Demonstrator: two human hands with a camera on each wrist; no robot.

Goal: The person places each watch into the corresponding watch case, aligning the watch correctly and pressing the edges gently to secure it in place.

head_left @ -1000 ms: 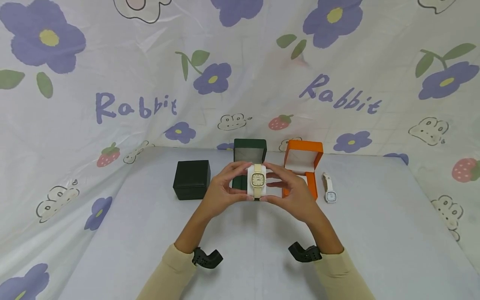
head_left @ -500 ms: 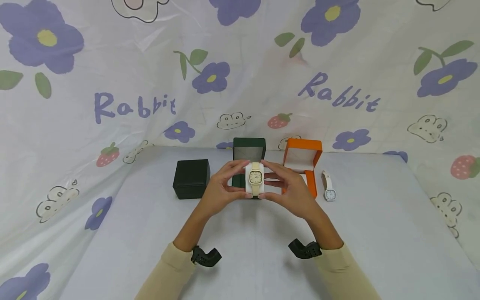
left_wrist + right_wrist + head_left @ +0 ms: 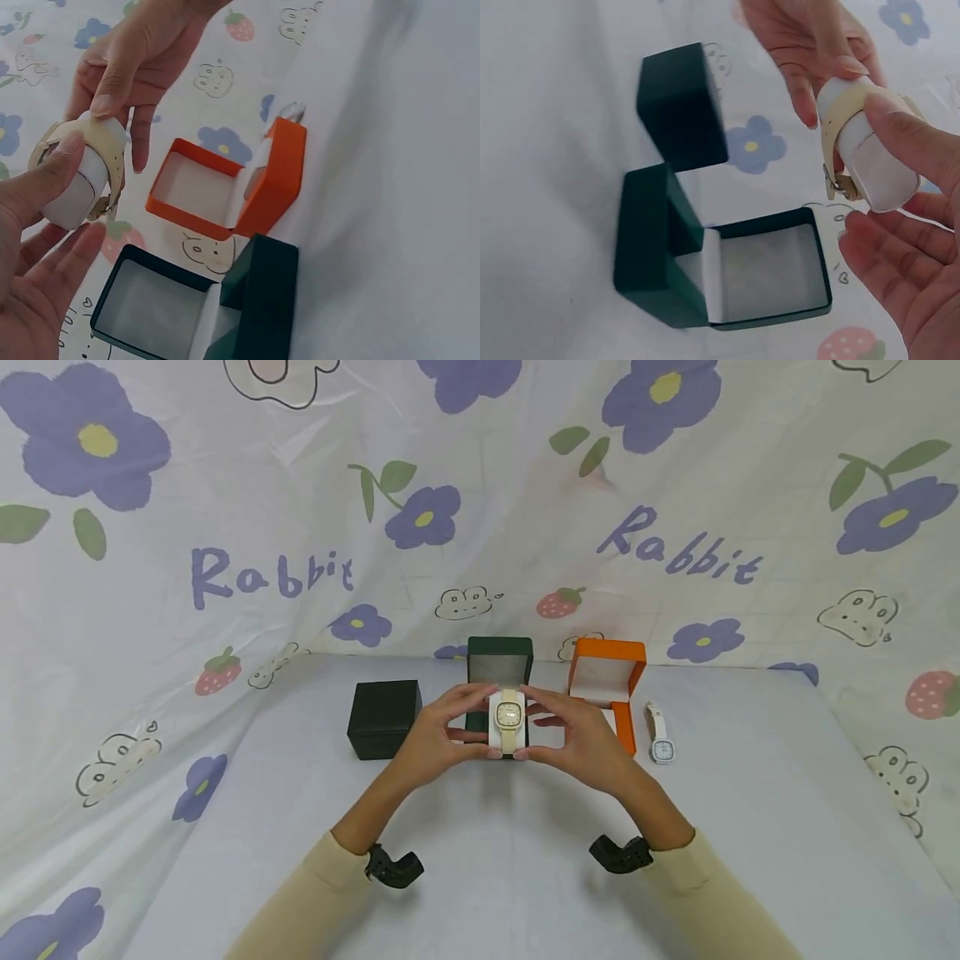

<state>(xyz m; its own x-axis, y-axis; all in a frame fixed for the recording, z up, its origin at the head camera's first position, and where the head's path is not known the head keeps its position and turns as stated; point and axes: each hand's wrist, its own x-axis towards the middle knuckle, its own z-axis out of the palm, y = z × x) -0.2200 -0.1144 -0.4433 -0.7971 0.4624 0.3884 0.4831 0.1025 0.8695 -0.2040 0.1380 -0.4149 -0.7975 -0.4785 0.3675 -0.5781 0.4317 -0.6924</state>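
Observation:
A cream-strapped watch with a square, rounded face is wrapped round a white watch cushion. My left hand pinches the cushion's left end between thumb and fingers. From the other side, my right hand grips its right end the same way. Both hold it up in front of an open green watch box, partly covering that box in the head view. Seen from the right wrist, the strap's buckle hangs on the cushion's underside, and the green box's white-lined lid stands raised.
To the left stands a closed black box. An open orange watch box is at the right, partly behind my right hand. Beside it a white-strapped watch lies on the white tabletop. A patterned cloth hangs behind.
My forearms have spread slightly outward at the wrists and elbows. The held watch has shifted a little left. Both hands keep their grip, and the boxes stay in place.

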